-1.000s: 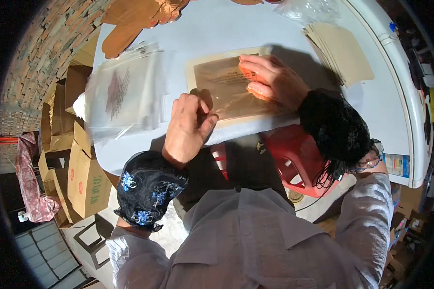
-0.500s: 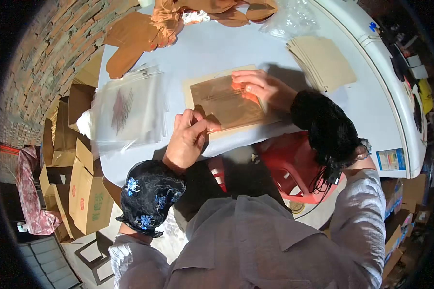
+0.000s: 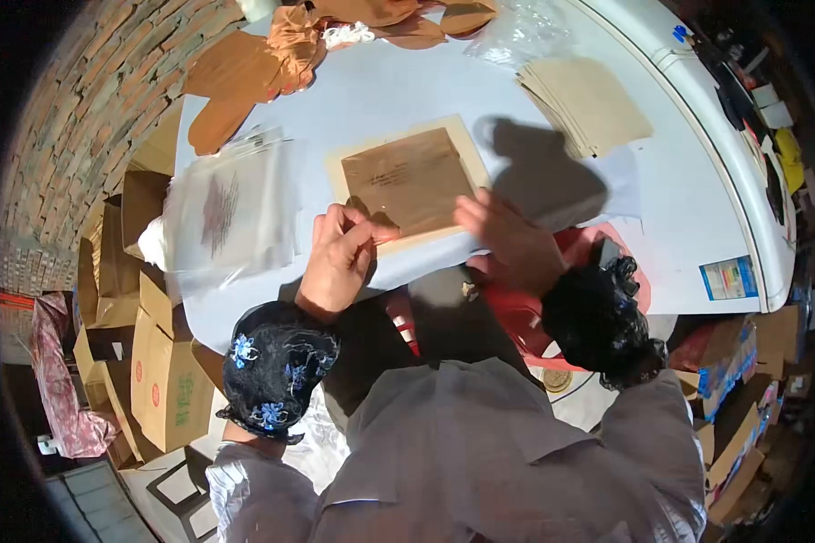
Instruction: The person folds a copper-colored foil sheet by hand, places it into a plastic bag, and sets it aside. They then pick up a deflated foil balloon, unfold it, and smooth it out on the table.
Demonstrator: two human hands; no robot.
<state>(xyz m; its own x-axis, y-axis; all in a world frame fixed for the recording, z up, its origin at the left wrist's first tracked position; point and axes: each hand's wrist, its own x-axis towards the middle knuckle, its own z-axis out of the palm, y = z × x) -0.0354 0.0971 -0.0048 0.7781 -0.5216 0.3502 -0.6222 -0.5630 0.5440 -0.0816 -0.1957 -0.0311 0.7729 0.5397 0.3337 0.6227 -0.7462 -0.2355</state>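
A flat brown piece in a clear printed plastic bag (image 3: 407,176) lies on a beige card sheet (image 3: 466,149) in front of me. My left hand (image 3: 337,262) is closed in a pinch at the bag's near left corner. What exactly lies between the fingertips is partly hidden. My right hand (image 3: 514,237), blurred by motion, hovers by the near right corner with its fingers stretched out, and I see nothing in it. To the left lies a stack of clear printed bags (image 3: 231,208). A pile of beige cards (image 3: 593,104) is at the right.
Brown folded fabric pieces (image 3: 235,72) and a white bundle (image 3: 348,35) lie at the far side of the white table (image 3: 407,86). Crumpled clear plastic (image 3: 521,32) is beside them. Open cardboard boxes (image 3: 167,362) stand at the left, and a red stool (image 3: 516,312) is below the table edge.
My right hand has come off the bag's upper right part and moved down toward me, past its near right corner. My left hand stays at the near left corner. The view has shifted slightly.
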